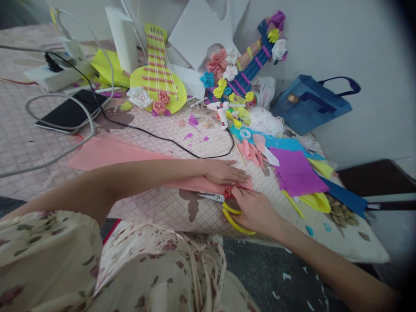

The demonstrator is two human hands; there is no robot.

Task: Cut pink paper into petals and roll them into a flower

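My left hand (225,172) lies flat, fingers stretched out, on a long strip of pink crepe paper (130,151) spread across the table. Close against it, my right hand (258,212) is closed at a pair of scissors with yellow handles (238,223). The scissor blades (211,196) point left along the near edge of the paper. A small red piece (232,190) shows under my right fingertips; what it is I cannot make out. My right palm hides part of the scissors.
Behind my hands stand a yellow paper guitar (159,82) and a blue one (248,71) with paper flowers. A white glue gun (222,116) trails a black cord (156,134). Purple paper (297,171) lies right; a blue bag (312,104) stands behind. A power strip (58,76) is far left.
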